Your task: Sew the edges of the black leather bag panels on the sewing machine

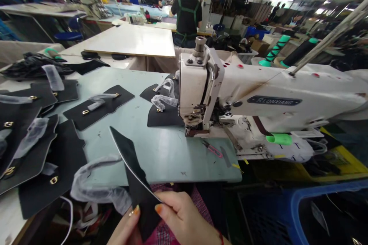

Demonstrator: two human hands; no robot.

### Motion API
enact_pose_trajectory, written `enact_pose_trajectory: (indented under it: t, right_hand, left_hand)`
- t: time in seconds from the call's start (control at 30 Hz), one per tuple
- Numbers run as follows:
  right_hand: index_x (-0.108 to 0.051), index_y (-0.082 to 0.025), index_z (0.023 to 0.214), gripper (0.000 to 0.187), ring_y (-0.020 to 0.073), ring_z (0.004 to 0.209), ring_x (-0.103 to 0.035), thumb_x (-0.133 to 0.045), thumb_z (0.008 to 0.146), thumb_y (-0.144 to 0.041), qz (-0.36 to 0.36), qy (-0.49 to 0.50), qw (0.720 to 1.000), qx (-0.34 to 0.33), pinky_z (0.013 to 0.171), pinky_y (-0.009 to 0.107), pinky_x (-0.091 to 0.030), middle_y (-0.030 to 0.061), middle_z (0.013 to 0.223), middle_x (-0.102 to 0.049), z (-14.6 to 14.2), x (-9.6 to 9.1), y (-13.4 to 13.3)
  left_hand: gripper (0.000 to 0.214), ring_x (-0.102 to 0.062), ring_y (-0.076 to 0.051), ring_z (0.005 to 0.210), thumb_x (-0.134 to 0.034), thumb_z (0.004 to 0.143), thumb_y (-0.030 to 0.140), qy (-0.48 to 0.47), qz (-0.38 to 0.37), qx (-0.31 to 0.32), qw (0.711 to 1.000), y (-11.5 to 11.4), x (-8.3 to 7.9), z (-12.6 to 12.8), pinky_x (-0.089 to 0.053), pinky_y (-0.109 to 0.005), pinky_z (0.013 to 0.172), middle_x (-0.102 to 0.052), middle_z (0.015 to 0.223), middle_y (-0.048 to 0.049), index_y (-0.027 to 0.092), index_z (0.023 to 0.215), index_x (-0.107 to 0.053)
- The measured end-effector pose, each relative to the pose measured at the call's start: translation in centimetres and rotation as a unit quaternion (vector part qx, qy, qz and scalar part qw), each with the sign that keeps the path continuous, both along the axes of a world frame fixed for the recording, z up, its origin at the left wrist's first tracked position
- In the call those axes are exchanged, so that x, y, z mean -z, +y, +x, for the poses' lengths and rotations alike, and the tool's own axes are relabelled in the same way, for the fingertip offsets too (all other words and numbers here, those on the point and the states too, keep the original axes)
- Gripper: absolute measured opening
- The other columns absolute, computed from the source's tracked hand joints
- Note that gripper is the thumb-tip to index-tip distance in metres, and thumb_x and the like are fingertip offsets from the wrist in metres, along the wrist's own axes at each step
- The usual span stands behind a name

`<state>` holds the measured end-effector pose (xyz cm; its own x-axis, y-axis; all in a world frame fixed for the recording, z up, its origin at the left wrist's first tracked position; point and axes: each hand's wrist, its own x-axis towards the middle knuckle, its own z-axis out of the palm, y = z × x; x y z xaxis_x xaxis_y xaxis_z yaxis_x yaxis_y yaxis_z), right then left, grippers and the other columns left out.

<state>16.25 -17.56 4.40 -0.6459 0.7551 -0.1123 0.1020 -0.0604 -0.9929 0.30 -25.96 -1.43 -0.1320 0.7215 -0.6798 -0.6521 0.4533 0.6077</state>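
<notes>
Both my hands grip a black leather panel, tilted up on edge in front of my lap. My left hand pinches its lower left side, with the thumb beside a small gold fitting. Fingers of my right hand close on the panel's right edge. A strap wrapped in translucent plastic loops out leftward from the panel. Ahead stands a white sewing machine. Several similar black panels with gold fittings and wrapped straps lie about, including one panel on the pale green table.
Pink-handled thread snips lie near the machine's base. At the lower right is a blue plastic basket with dark pieces inside. Green and black thread cones stand behind the machine. A person in a green-strapped apron stands beyond a white-topped table.
</notes>
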Motion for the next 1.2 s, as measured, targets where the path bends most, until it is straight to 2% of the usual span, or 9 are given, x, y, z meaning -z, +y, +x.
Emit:
enact_pose_trajectory:
  t: [0.07,0.13,0.2,0.33,0.5,0.73,0.9,1.07,1.2]
  right_hand:
    - [-0.073,-0.017,0.093,0.033,0.0162,0.075,-0.063,-0.048,0.097,-0.039,-0.006,0.005,0.999,0.034,0.066,0.022,-0.049,0.0021,0.079,-0.07,-0.2,0.0,0.7]
    - [-0.07,-0.017,0.089,0.033,0.0159,0.069,-0.064,-0.049,0.097,-0.041,-0.02,-0.008,0.996,0.086,0.06,0.022,-0.048,0.0022,0.073,-0.069,-0.3,0.6,1.9]
    - [-0.065,-0.017,0.087,0.032,0.0149,0.063,-0.065,-0.049,0.097,-0.043,-0.046,-0.019,0.989,0.136,0.054,0.021,-0.045,0.0021,0.068,-0.069,-0.4,1.3,3.5]
    - [-0.057,-0.016,0.074,0.039,0.0107,0.05,-0.061,-0.051,0.095,-0.048,-0.064,-0.012,0.973,0.22,0.049,0.018,-0.042,0.0025,0.061,-0.068,-0.2,1.9,7.5]
    - [-0.057,-0.016,0.069,0.043,0.0092,0.049,-0.059,-0.052,0.093,-0.05,-0.038,0.001,0.966,0.257,0.046,0.017,-0.04,0.0038,0.062,-0.069,0.0,2.4,11.1]
    - [-0.06,-0.015,0.066,0.048,0.0095,0.049,-0.058,-0.048,0.095,-0.052,-0.023,-0.002,0.96,0.28,0.047,0.018,-0.04,0.0043,0.061,-0.069,0.1,3.4,12.2]
    - [-0.063,-0.015,0.065,0.051,0.0091,0.048,-0.056,-0.047,0.097,-0.051,-0.005,-0.009,0.958,0.285,0.049,0.019,-0.04,0.0045,0.059,-0.068,0.2,3.9,12.3]
    - [-0.06,-0.016,0.067,0.047,0.0093,0.048,-0.058,-0.049,0.095,-0.052,-0.024,0.003,0.956,0.292,0.048,0.018,-0.04,0.0034,0.06,-0.068,0.0,4.0,12.3]
    - [-0.058,-0.016,0.069,0.042,0.009,0.047,-0.057,-0.051,0.095,-0.049,-0.022,0.008,0.953,0.302,0.047,0.018,-0.039,0.0026,0.059,-0.067,-0.2,3.8,12.2]
  left_hand:
    - [0.042,-0.067,-0.036,0.108,-0.076,0.071,0.047,-0.055,-0.022,-0.004,0.998,3.0,-1.6,0.0,-0.056,-0.046,0.093,-0.076,0.104,-0.0112,0.02,0.103,-0.071]
    - [0.035,-0.073,-0.031,0.085,-0.084,0.064,0.035,-0.047,-0.026,-0.001,0.999,6.5,-2.5,-0.2,-0.061,-0.039,0.078,-0.077,0.087,-0.0092,0.017,0.09,-0.071]
    - [0.035,-0.072,-0.024,0.069,-0.087,0.062,0.032,-0.012,0.013,0.0,1.0,10.4,-2.8,-0.3,-0.061,-0.031,0.066,-0.076,0.078,-0.0075,0.014,0.087,-0.069]
    - [0.042,-0.069,-0.016,0.066,-0.086,0.063,0.029,0.036,0.103,0.001,0.994,17.2,-3.1,0.4,-0.056,-0.023,0.064,-0.075,0.08,-0.0047,0.012,0.095,-0.066]
    - [0.044,-0.067,-0.016,0.065,-0.085,0.063,0.033,0.083,0.146,0.05,0.985,22.1,-2.9,0.6,-0.053,-0.024,0.062,-0.074,0.082,-0.0046,0.013,0.096,-0.065]
    - [0.057,-0.069,-0.023,0.075,-0.086,0.057,0.033,0.118,0.167,0.085,0.975,24.8,-2.6,0.4,-0.054,-0.032,0.068,-0.075,0.091,-0.0096,0.012,0.106,-0.067]
    - [0.057,-0.07,-0.027,0.08,-0.086,0.056,0.032,0.116,0.172,0.095,0.974,25.0,-3.3,0.6,-0.055,-0.037,0.072,-0.075,0.085,-0.0105,0.01,0.106,-0.067]
    - [0.058,-0.07,-0.025,0.08,-0.087,0.054,0.033,0.118,0.182,0.082,0.973,25.2,-3.2,0.7,-0.055,-0.035,0.072,-0.076,0.089,-0.01,0.012,0.104,-0.068]
    - [0.053,-0.07,-0.025,0.081,-0.086,0.06,0.034,0.114,0.174,0.124,0.97,25.3,-2.8,0.1,-0.055,-0.033,0.072,-0.076,0.093,-0.0104,0.012,0.105,-0.07]
